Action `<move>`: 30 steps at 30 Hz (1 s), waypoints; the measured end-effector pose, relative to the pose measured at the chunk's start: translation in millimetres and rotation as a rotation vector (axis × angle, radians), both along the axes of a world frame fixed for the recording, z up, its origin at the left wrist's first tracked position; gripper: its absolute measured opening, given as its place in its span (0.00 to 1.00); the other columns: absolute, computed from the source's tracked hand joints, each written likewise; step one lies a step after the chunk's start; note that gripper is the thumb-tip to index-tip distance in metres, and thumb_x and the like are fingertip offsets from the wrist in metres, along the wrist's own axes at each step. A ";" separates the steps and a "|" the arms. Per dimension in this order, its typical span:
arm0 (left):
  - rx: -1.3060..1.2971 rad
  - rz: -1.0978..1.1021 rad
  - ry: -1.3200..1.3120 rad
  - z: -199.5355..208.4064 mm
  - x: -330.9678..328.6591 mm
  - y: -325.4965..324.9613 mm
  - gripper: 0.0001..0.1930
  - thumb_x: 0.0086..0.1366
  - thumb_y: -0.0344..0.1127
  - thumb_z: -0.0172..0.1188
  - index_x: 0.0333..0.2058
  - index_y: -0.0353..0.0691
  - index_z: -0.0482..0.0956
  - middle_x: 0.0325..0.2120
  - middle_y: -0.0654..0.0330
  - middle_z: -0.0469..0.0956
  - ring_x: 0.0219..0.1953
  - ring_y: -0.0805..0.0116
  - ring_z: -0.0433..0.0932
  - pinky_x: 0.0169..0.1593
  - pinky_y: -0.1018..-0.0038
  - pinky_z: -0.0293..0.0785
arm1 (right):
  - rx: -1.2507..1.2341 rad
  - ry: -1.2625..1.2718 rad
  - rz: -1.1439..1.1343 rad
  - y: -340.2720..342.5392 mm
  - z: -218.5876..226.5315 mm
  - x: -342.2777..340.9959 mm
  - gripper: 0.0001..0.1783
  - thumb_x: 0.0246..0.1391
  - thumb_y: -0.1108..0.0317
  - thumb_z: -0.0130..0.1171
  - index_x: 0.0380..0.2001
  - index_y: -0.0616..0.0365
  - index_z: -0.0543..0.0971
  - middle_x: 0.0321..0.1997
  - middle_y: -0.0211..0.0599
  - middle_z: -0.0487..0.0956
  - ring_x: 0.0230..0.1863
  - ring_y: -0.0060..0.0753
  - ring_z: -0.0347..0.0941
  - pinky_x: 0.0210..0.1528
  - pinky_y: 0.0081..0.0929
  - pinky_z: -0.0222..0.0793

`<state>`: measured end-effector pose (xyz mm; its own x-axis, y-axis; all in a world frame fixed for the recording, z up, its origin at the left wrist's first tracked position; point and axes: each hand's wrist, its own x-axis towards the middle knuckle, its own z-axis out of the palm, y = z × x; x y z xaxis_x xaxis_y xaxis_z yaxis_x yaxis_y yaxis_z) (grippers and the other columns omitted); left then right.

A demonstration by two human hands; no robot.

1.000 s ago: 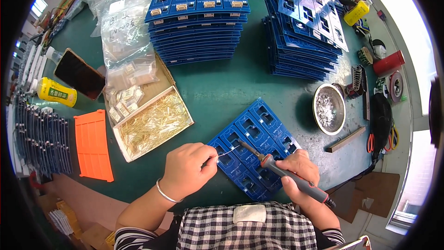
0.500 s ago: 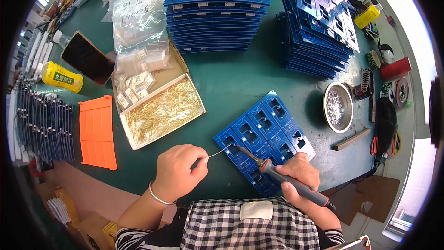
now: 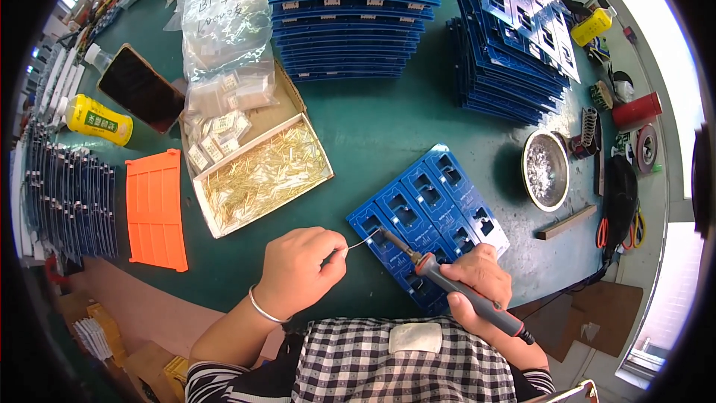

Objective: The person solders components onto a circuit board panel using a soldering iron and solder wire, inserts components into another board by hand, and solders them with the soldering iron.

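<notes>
Wire (image 3: 359, 243) pinched in left hand (image 3: 302, 269), pointing far-right | iron (image 3: 456, 286) clasped in right hand (image 3: 483, 272), slanting far-left | ends close together over board (image 3: 446, 220), right hand nearer

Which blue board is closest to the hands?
The board lying alone under the iron; the others are grouped in the middle stack, right stack and left row.
</notes>
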<state>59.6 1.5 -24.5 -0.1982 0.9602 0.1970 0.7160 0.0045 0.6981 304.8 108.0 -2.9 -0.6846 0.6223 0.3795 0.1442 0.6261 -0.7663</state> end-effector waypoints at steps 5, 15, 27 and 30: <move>-0.035 -0.038 -0.009 0.3 1.7 -3.0 0.05 0.48 0.25 0.61 0.23 0.41 0.74 0.18 0.60 0.73 0.20 0.60 0.74 0.25 0.69 0.68 | 0.010 -0.013 -0.002 -1.2 2.0 -1.6 0.14 0.46 0.61 0.62 0.32 0.62 0.81 0.26 0.34 0.79 0.26 0.31 0.74 0.39 0.30 0.61; -0.034 0.023 -0.013 6.9 -1.3 -11.0 0.05 0.49 0.26 0.60 0.24 0.44 0.73 0.20 0.62 0.75 0.22 0.61 0.76 0.25 0.69 0.70 | 0.062 -0.017 -0.013 -5.4 4.4 0.0 0.14 0.44 0.62 0.62 0.31 0.61 0.81 0.24 0.32 0.78 0.26 0.29 0.73 0.38 0.29 0.59; -0.015 -0.035 -0.048 6.3 8.9 -10.6 0.05 0.49 0.26 0.61 0.23 0.41 0.73 0.16 0.60 0.72 0.20 0.60 0.73 0.24 0.69 0.68 | 0.000 -0.048 -0.039 -11.6 10.6 10.9 0.14 0.46 0.59 0.60 0.30 0.58 0.81 0.21 0.30 0.76 0.24 0.28 0.73 0.39 0.30 0.58; -0.024 -0.039 -0.042 4.4 10.0 -9.2 0.05 0.49 0.26 0.60 0.23 0.41 0.73 0.17 0.60 0.72 0.20 0.60 0.73 0.24 0.69 0.68 | 0.007 -0.038 -0.047 -12.4 7.9 11.7 0.14 0.47 0.58 0.60 0.30 0.58 0.81 0.21 0.30 0.76 0.24 0.28 0.73 0.40 0.30 0.59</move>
